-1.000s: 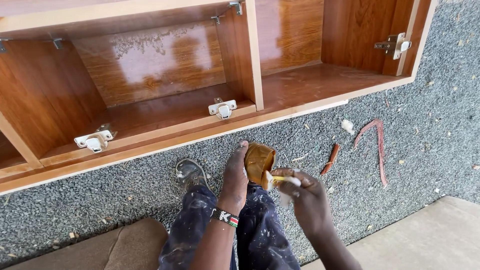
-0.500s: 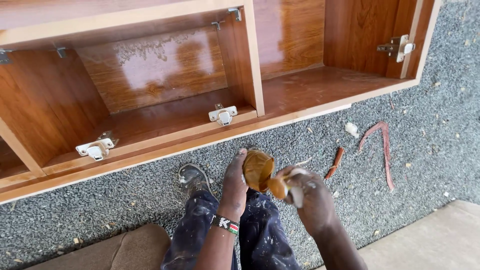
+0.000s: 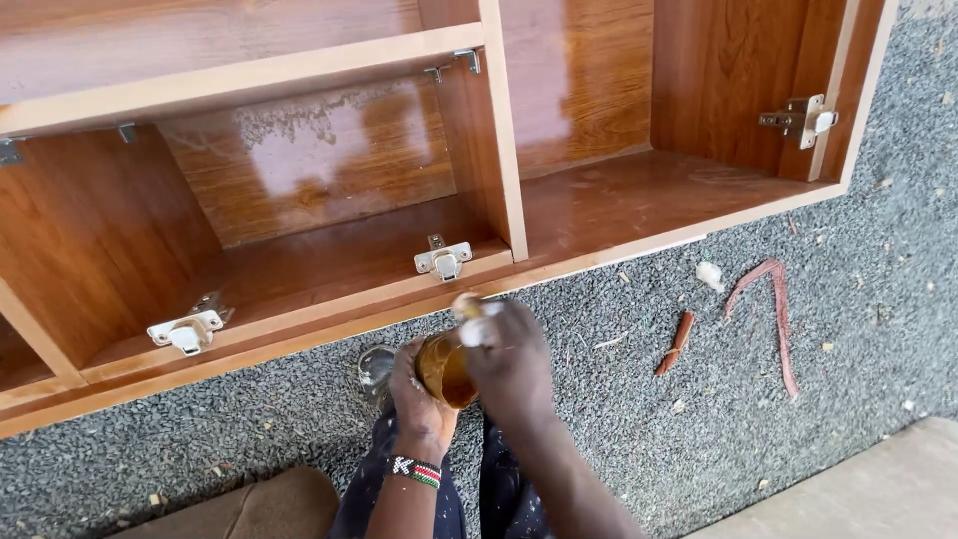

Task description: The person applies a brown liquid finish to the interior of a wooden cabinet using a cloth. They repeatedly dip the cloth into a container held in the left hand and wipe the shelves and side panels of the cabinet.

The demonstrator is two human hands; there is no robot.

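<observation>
My left hand point(image 3: 417, 397), with a beaded band at the wrist, grips an amber-brown container point(image 3: 442, 371) from the left. My right hand point(image 3: 511, 361) lies over the container's right side and pinches a small pale wad point(image 3: 471, 317) at its top. What the wad is made of is unclear. Both hands hover above my knees, just in front of the lower front edge of a glossy wooden cabinet point(image 3: 619, 215) lying on gravel. The nearest metal hinge point(image 3: 444, 262) sits on the cabinet edge right above the hands.
Two more hinges are fixed at the lower left point(image 3: 188, 331) and upper right point(image 3: 803, 120). A vertical divider point(image 3: 494, 140) splits the cabinet. On the gravel to the right lie reddish strips point(image 3: 773, 309), a short brown piece point(image 3: 677, 344) and a white scrap point(image 3: 711, 274). A concrete slab point(image 3: 858, 494) is at the bottom right.
Both hands have risen toward the cabinet edge. The right hand has closed over the container with the wad pressed at its top, hiding most of it.
</observation>
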